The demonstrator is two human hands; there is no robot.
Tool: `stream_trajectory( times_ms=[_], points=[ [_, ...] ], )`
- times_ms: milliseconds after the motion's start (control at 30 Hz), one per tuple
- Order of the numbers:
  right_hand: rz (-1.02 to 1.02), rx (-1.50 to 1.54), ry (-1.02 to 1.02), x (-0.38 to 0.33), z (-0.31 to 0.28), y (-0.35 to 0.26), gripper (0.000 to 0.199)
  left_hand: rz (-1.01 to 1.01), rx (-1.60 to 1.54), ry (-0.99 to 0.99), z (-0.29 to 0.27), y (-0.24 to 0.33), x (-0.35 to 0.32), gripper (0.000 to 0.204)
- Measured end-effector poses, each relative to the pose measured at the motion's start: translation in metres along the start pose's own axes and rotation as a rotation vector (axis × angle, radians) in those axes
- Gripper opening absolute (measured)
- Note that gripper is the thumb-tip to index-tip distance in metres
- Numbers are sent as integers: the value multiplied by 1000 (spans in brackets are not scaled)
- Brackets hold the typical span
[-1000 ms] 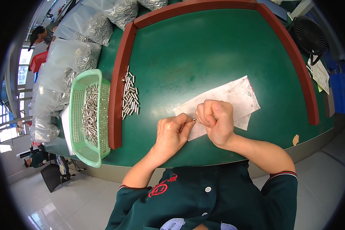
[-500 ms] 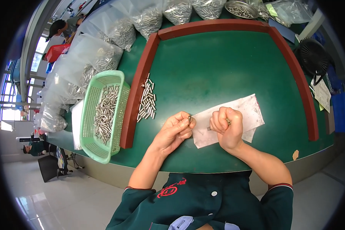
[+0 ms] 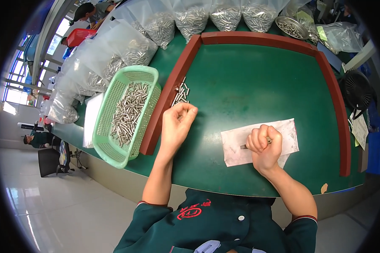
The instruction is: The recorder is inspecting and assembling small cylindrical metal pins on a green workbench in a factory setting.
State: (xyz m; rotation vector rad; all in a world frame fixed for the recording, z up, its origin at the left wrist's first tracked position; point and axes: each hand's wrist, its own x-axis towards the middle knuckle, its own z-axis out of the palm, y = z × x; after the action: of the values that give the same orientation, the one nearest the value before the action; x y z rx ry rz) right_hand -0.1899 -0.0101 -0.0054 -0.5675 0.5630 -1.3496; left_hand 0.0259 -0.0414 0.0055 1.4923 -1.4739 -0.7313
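Observation:
My left hand [image 3: 177, 126] is at the near end of a pile of small metal pins [image 3: 181, 92], beside the inner edge of the red-brown rail. Its fingers are curled toward the thumb, and whatever they may hold is hidden. Above a stained white cloth [image 3: 289, 142], my right hand [image 3: 264, 147] is closed in a fist around a narrow tool. A flat grey metal tip [image 3: 243, 146] sticks out on the fist's left side; the rest of the tool is mostly hidden in the fingers.
A red-brown rail [image 3: 257, 38] borders the green tabletop [image 3: 257, 80]. Left of it stands a green basket [image 3: 98, 141] of metal pins. Clear bags [image 3: 192, 19] of pins line the back and left. A metal bowl [image 3: 292, 27] and a black fan [image 3: 355, 90] are at right.
My left hand has moved left and away from the cloth to the pile; earlier it pinched a small metal piece. My right fist stays over the cloth. The view has shifted.

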Motion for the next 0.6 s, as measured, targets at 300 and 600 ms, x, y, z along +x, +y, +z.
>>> stream_trajectory(
  times_ms=[300, 600],
  points=[
    [0, -1, -5, -1, 1, 0, 40, 94, 754, 168, 3, -10, 13, 15],
    [-12, -7, 15, 2, -3, -1, 39, -190, -234, -281, 18, 7, -2, 15]
  ],
)
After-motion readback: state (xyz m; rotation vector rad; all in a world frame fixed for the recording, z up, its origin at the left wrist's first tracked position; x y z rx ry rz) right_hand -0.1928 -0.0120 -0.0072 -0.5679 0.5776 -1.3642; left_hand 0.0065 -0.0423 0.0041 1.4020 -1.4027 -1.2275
